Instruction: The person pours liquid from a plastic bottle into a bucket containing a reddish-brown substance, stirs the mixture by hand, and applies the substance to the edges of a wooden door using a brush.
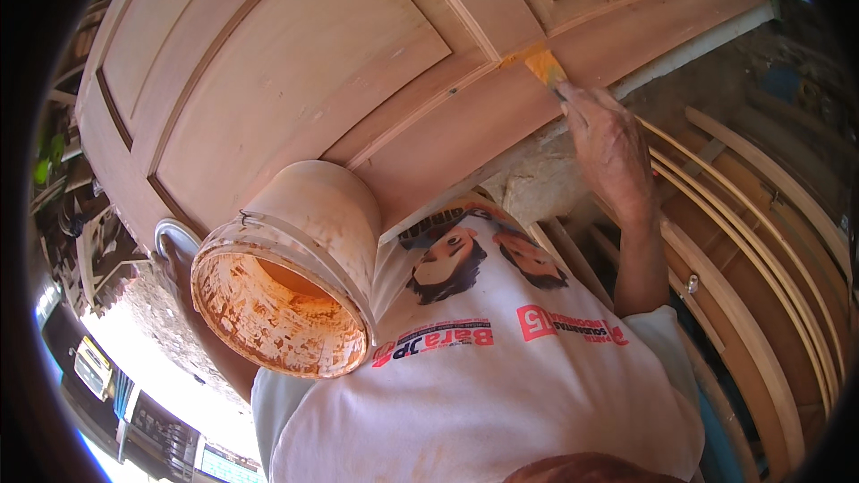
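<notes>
My right hand (pixel 604 134) is closed round the handle of a paintbrush (pixel 544 67). Its yellow-orange bristles touch the wooden panelled door (pixel 295 80) beside a raised moulding. A wet orange streak shows on the wood there. On the left, a white plastic bucket (pixel 353 206) is tilted with its mouth toward me. Its inner wall is smeared orange, and orange liquid shows deeper in. My left hand (pixel 176 259) is mostly hidden behind the bucket, beside a pale round rim (pixel 179 234); its grip cannot be made out.
The door, unpainted over most of its face, spans the upper view. At the right lean several curved-looking wooden frames and boards (pixel 761 304). Scrap wood (pixel 80 250) lies at the far left, with bright ground (pixel 170 340) below it. A rough pale block (pixel 537 183) sits under the door's near edge.
</notes>
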Demonstrator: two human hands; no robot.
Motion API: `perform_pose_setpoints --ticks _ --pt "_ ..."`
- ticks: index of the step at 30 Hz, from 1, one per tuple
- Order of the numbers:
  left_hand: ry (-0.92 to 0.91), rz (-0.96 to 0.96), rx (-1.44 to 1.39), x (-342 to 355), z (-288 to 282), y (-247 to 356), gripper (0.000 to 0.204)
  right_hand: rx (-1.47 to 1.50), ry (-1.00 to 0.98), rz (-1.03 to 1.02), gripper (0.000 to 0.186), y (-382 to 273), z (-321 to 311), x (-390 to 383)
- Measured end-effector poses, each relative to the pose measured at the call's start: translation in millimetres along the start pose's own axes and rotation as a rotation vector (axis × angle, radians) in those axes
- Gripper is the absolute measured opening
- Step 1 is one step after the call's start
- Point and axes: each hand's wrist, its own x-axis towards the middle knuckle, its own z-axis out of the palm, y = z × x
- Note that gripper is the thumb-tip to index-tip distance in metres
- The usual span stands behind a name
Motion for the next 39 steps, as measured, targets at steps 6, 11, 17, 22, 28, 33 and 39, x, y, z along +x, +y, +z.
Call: perform_pose_setpoints --ticks 6,11,17,22,28,33,39 --pt "0.001 -0.005 -0.001 -4.7 1.8 1.5 0.093 -0.015 -0.024 -0.017 0.031 -0.5 3.3 -6.4" --pt "-0.003 -0.001 -0.009 -4.3 3.8 3.6 0.092 0.019 -0.028 -0.095 0.034 -9.1 27.6 -10.2" --pt "0.005 0.002 -0.017 -8.4 4.0 6.2 0.091 0.04 0.003 -0.084 0.036 5.3 24.4 -8.1" --pt "0.011 0.008 -0.027 -7.5 0.5 9.1 0.09 0.057 -0.016 -0.043 0.035 4.9 21.8 -22.7" --pt "0.013 0.013 -0.034 -9.6 2.1 10.1 0.089 -0.089 -0.131 -0.259 0.032 -11.8 -5.2 10.1" --pt "0.019 0.015 -0.028 -13.2 -1.9 13.4 0.088 -0.391 -0.18 -0.38 0.032 21.0 -29.9 48.4" --pt "0.019 -0.001 -0.032 -21.7 -3.3 13.0 0.087 -0.639 -0.131 -0.37 0.032 66.8 -79.0 72.5"
